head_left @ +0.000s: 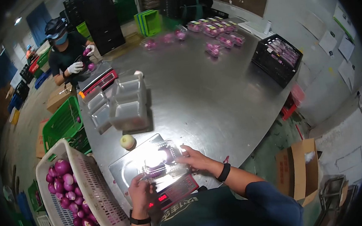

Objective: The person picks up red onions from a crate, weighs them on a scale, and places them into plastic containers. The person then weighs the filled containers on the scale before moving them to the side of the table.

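Observation:
A clear plastic container (pixel 161 162) is held between my two hands over a metal scale plate (pixel 120 169). My left hand (pixel 141 193) grips its near left edge, and my right hand (pixel 194 157) has its right side, fingers bent around the rim. Glare hides part of the container; something dark purple shows inside. Below it, the red scale display (pixel 162 197) is lit. A pale peeled onion (pixel 127 141) lies just beyond the plate. To the left stands a white basket (pixel 94 184) of purple onions (pixel 71 196).
Stacked clear trays (pixel 129 104) stand beside another red scale (pixel 99 83). A co-worker (pixel 65 54) in gloves handles onions at the far left. Packed containers (pixel 213 29) and a black crate (pixel 276 60) sit at the table's far side. A cardboard box (pixel 296 172) stands right.

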The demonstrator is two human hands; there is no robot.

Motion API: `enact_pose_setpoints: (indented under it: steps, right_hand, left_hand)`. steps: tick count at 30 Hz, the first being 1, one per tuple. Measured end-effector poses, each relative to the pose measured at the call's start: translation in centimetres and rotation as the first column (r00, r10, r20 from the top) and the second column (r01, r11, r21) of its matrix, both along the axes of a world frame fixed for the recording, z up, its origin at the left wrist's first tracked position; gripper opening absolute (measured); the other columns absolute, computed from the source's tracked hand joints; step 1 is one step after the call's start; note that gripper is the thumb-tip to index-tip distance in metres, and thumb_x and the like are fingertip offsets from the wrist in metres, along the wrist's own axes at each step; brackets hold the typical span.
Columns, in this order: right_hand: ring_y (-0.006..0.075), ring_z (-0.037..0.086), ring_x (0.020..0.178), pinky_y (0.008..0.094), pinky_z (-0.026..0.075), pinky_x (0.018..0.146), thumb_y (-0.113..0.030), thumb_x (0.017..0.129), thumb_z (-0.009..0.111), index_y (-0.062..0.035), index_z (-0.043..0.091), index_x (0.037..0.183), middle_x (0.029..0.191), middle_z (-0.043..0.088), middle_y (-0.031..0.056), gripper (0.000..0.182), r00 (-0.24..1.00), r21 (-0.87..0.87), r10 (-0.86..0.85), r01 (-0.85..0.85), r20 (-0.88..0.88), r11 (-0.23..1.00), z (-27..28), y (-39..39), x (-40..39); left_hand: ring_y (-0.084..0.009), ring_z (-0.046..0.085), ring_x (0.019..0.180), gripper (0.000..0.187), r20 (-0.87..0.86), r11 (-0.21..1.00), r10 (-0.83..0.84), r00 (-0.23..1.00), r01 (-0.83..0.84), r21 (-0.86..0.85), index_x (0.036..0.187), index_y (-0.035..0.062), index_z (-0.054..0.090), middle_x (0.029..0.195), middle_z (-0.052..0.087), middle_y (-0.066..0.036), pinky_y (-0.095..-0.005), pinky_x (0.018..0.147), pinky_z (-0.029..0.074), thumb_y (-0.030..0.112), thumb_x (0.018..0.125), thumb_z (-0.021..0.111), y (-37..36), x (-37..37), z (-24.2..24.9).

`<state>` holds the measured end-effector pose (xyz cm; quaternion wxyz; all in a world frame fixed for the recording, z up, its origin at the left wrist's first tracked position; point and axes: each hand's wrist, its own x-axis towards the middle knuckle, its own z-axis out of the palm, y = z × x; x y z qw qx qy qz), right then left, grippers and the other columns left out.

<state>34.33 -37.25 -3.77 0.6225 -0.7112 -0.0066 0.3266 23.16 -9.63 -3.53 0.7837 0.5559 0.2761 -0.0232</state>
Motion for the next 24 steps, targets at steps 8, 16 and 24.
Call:
enact_pose_setpoints:
  steps: [8, 16, 24]
  right_hand:
    - [0.0211, 0.070, 0.084, 0.0352, 0.058, 0.073, -0.032, 0.096, 0.063, 0.0005, 0.068, 0.119, 0.103, 0.070, 0.0122, 0.040, 0.892, 0.409, -0.347, 0.443, -0.289, 0.797, -0.8, -2.6, 4.9]
    - [0.0227, 0.066, 0.095, 0.0383, 0.057, 0.075, -0.053, 0.092, 0.065, -0.0148, 0.058, 0.137, 0.120, 0.063, 0.0064, 0.060, 0.648, 0.136, -0.760, 0.750, 0.038, 0.647, -8.9, -12.4, 27.8]
    - [0.0300, 0.061, 0.128, 0.0397, 0.052, 0.100, -0.031, 0.087, 0.075, 0.0000, 0.062, 0.134, 0.131, 0.067, 0.0217, 0.058, 0.571, 0.004, -0.468, 0.631, 0.674, 0.776, 2.4, -3.1, 28.0]
  left_hand:
    - [-0.0166, 0.067, 0.080, 0.036, 0.041, 0.989, -0.132, 0.990, 0.128, 0.074, 0.129, -0.0049, 0.055, 0.094, 0.072, -0.010, -0.0328, 0.073, 0.056, 0.009, 0.098, 0.068, -4.2, 4.5, 0.9]
    - [-0.0091, 0.062, 0.076, 0.028, 0.030, 0.959, 0.188, 0.982, -0.191, 0.212, 0.117, -0.0013, 0.066, 0.092, 0.069, -0.004, -0.0220, 0.068, 0.050, 0.007, 0.092, 0.075, 1.8, -1.9, 5.8]
    - [-0.0152, 0.067, 0.083, 0.028, 0.216, 0.768, 0.380, 0.899, -0.437, 0.468, 0.125, -0.0031, 0.064, 0.103, 0.070, -0.011, -0.0261, 0.073, 0.056, 0.009, 0.100, 0.068, 7.3, -12.2, 12.8]
